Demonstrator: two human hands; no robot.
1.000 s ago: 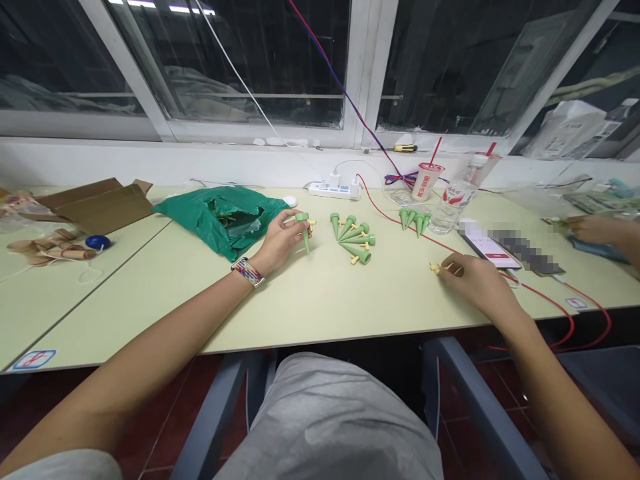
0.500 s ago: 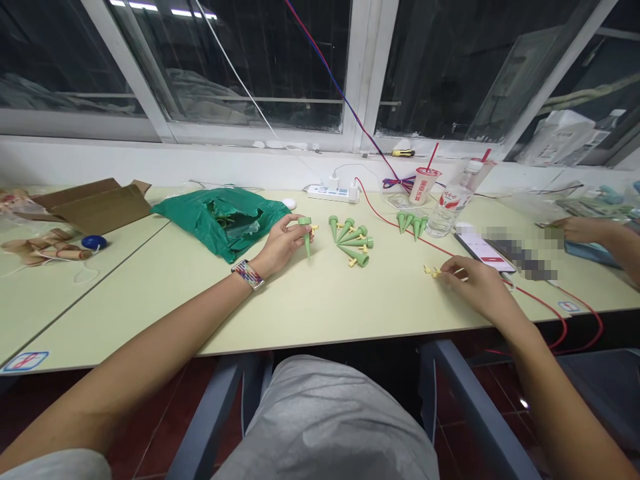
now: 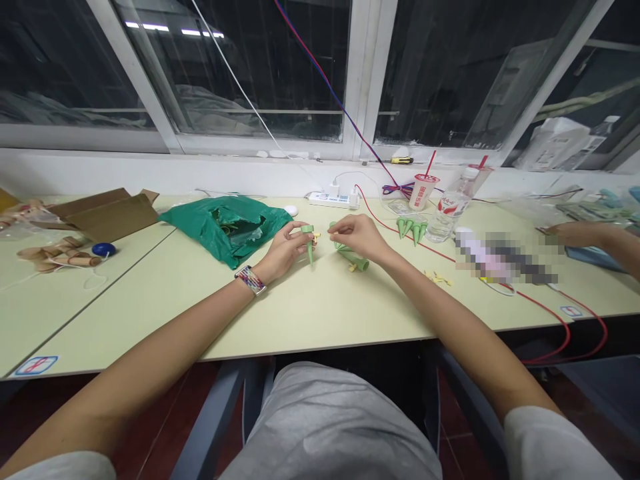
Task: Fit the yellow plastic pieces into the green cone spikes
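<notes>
Upright in my left hand (image 3: 289, 248) is a green plant watering spike (image 3: 309, 247), its point down and a small yellow valve (image 3: 317, 236) sticking out at its side. My right hand (image 3: 359, 235) is closed in a pinch just to the right of that spike, its fingertips apart from it. Whatever the pinch holds is too small to make out. Beneath and behind the right hand lie several green spikes (image 3: 358, 263), partly hidden, with yellow valves fitted. Several loose yellow valves (image 3: 439, 277) lie on the table to the right.
More green spikes (image 3: 411, 229) stand near a water bottle (image 3: 450, 208) and a drink cup (image 3: 423, 192). A torn green bag (image 3: 200, 227), a cardboard box (image 3: 107, 217) and wooden toys (image 3: 60, 253) lie leftward. A red cable (image 3: 545, 300) crosses the right side. Another person's hand (image 3: 575, 233) is far right.
My right hand has moved left from the loose yellow valves to beside the held spike. My left hand still holds the spike in about the same place.
</notes>
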